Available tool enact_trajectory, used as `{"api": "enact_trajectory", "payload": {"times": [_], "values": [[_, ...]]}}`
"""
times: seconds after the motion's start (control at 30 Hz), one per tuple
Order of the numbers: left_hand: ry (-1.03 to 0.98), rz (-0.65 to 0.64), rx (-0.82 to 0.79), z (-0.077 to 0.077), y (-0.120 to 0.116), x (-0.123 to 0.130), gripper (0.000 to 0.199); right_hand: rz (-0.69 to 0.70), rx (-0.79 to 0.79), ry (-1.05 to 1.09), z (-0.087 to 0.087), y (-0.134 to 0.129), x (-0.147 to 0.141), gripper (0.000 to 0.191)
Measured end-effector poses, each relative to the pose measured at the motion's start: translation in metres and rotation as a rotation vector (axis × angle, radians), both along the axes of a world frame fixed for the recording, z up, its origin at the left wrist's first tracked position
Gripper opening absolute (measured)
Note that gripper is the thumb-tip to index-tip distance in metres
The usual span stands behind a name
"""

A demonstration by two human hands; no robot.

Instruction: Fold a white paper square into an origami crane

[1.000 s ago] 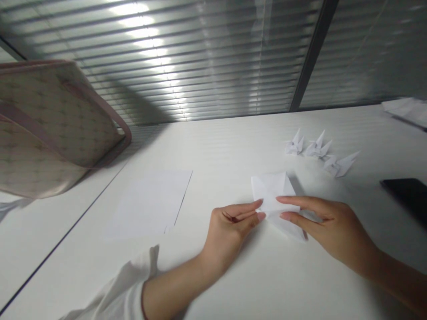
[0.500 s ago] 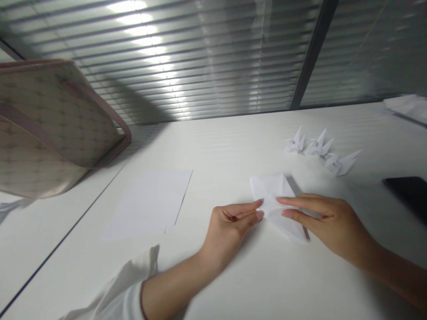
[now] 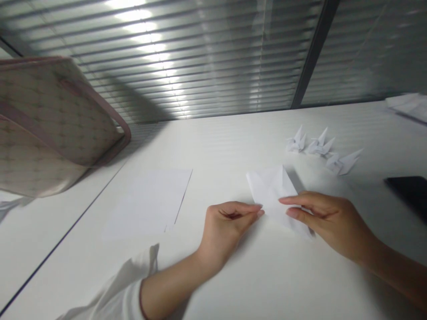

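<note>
Between your two hands, flat on the table, lies one piece of folded paper, white, smooth and four-sided, with faint creases and a crisp flap along its far right side. Your left hand has thumb and forefinger brought almost together, pinching the paper's near left edge. Your right hand lays its forefinger and thumb on the opposite side, a narrow gap between the tips; whether they grip a fold there, you cannot tell from this view. The two hands stand apart, with part of the paper showing between them.

Beyond your right hand sit three origami cranes in a short slanting row, all white paper, sharply pointed and close beside one another. Farther out to the right of that hand is one black flat object, smooth, partly cut off by the view. Past it, in the far right corner, lies some loose white paper, its pieces too blurred to count.

To the left of your left hand are flat white sheets, straight-edged, the number unclear. Farther left stands one pale bag, patterned in a crisscross, with pink trim and handles. Beyond both hands, slatted blinds line the glass.
</note>
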State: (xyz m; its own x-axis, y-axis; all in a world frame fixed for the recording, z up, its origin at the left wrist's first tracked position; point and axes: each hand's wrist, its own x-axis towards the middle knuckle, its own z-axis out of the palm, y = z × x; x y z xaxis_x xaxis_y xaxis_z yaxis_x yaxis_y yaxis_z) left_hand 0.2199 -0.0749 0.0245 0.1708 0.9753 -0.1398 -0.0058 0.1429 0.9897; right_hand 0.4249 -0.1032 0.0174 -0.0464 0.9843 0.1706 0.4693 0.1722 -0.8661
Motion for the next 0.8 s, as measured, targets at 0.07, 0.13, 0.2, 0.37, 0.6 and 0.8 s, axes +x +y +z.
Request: {"api": "enact_trajectory", "payload": {"times": [0.07,0.13,0.2,0.37,0.6,0.8], "values": [[0.020,-0.002,0.054,-0.0006,-0.0002,-0.0012,0.012,-0.021,-0.022,0.022,-0.0003,-0.0007,-0.0005,0.017],[0.042,-0.011,0.116,-0.0012,-0.0005,-0.0022,0.012,-0.037,-0.033,0.040,-0.0006,-0.0012,-0.0009,0.017],[0.068,-0.025,0.180,-0.0011,-0.0010,-0.0033,0.012,-0.046,-0.042,0.049,-0.0007,-0.0015,-0.0010,0.016],[0.150,-0.052,0.326,0.0015,-0.0027,-0.0072,0.016,-0.042,0.018,0.011,-0.0001,-0.0007,0.0000,0.015],[0.210,-0.070,0.444,0.0012,-0.0021,-0.0078,0.019,-0.057,0.242,-0.154,-0.0017,-0.0044,-0.0005,0.027],[0.239,-0.056,0.470,-0.0011,-0.0030,-0.0008,0.026,-0.058,0.352,-0.236,0.0002,-0.0097,-0.0042,0.014]]}}
